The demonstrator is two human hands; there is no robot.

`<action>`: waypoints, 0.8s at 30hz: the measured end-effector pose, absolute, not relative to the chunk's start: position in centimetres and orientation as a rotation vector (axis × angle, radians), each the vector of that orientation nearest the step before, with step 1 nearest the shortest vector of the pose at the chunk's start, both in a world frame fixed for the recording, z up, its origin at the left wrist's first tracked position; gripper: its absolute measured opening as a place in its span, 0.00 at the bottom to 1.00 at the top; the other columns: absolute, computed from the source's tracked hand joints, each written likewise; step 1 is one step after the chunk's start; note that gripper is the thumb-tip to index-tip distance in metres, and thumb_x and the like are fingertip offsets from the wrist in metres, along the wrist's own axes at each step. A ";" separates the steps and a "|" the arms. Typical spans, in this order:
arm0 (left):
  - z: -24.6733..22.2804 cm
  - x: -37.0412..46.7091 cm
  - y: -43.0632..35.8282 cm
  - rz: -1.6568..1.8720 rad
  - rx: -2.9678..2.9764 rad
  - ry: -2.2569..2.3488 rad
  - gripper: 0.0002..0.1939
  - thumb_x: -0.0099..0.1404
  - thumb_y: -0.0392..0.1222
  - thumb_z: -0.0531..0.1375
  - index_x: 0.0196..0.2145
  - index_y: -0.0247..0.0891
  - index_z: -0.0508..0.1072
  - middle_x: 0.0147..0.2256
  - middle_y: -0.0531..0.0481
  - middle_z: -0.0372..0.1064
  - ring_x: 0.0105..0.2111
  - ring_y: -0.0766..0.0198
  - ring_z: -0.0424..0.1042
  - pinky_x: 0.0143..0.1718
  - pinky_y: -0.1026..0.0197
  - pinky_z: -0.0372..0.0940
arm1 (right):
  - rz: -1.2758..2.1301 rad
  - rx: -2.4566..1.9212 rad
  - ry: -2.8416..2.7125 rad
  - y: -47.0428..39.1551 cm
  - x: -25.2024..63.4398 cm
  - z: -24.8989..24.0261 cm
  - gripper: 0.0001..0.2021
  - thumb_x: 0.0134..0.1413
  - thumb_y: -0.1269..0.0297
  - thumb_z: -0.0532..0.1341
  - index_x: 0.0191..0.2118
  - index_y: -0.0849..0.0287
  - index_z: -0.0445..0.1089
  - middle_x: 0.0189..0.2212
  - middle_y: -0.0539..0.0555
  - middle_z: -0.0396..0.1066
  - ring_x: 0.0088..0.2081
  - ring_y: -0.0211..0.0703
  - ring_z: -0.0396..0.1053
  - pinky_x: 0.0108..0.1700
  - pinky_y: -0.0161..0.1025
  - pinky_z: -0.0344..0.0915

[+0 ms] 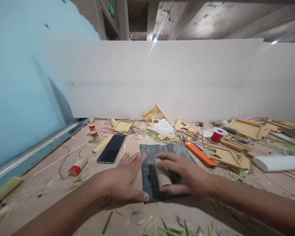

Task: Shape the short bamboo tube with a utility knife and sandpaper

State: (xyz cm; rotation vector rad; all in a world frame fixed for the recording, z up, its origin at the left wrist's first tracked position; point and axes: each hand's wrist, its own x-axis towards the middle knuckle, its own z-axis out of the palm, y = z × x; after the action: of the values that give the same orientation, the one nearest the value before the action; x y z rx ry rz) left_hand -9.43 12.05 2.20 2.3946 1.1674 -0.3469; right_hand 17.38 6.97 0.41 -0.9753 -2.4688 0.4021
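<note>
A dark sheet that looks like sandpaper (149, 154) lies flat on the worktop in front of me. My right hand (179, 170) grips a short bamboo tube (162, 175) and holds it down on the sheet, fingers over its far end and thumb at the near end. Flat beside it, my left hand (127, 177) has its fingers spread, with fingertips and thumb at the sheet's left edge. Just beyond the left hand is a black-screened phone (111, 149). An orange utility knife (200, 154) rests by the sheet's right edge.
Bamboo pieces with red bands and red string, such as one tube (78, 165), lie at left. A red thread spool (217, 135), yellow cut-out frames (226, 155) and a white roll (279, 163) crowd the right. Green shavings (172, 229) litter the worktop. A white panel (174, 78) stands behind.
</note>
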 end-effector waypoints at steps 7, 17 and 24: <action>5.3 -6.6 14.8 -0.179 2.682 1.214 0.37 0.70 0.57 0.63 0.68 0.34 0.63 0.68 0.32 0.58 0.70 0.37 0.52 0.69 0.39 0.49 | 0.136 -1.195 -1.969 8.0 21.5 1.8 0.19 0.62 0.52 0.66 0.55 0.50 0.70 0.59 0.60 0.72 0.62 0.60 0.69 0.61 0.57 0.69; 6.1 3.2 20.3 -0.555 2.642 1.236 0.16 0.75 0.46 0.63 0.57 0.38 0.72 0.56 0.43 0.71 0.50 0.51 0.75 0.50 0.46 0.73 | 0.257 -1.305 -1.847 8.9 23.2 0.5 0.19 0.61 0.50 0.65 0.53 0.52 0.70 0.54 0.59 0.75 0.55 0.59 0.73 0.57 0.58 0.71; 6.1 3.5 21.9 -0.520 2.560 1.258 0.18 0.75 0.46 0.63 0.58 0.38 0.71 0.56 0.42 0.70 0.50 0.51 0.75 0.50 0.45 0.73 | 0.277 -1.284 -1.798 9.0 24.0 1.2 0.18 0.60 0.50 0.66 0.51 0.53 0.71 0.52 0.58 0.76 0.54 0.56 0.73 0.57 0.54 0.70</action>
State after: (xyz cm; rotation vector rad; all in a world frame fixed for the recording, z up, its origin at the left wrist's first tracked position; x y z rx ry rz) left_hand 3.51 21.92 6.09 2.5602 1.2576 -0.5200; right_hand 24.01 9.00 1.17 -1.2842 -1.7983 0.2768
